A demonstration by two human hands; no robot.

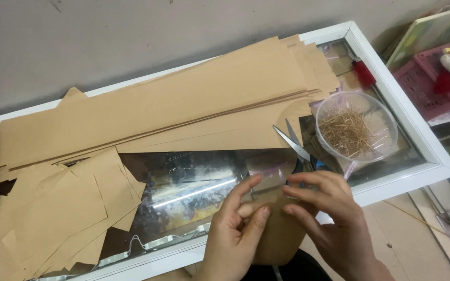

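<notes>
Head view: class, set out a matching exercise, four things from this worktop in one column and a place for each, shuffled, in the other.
Things:
1. scissors
2. clear bowl
3. long brown paper strips
4. small brown paper piece

Places:
A. stacked along the back of the glass top
B. held between both hands
C. near the right corner, holding thin golden sticks
D. lying just left of the bowl

Pairs: 1-D, 2-C, 3-A, 4-B

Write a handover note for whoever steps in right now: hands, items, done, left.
Left hand and right hand: together pinching a small brown paper piece with a clear plastic sleeve at the near edge of the white-framed glass counter.
Steel scissors lie open beside the clear round bowl of thin gold pins.
Done: long brown paper strips stacked, offcuts piled left.
Left: piece in hand unfinished.
</notes>
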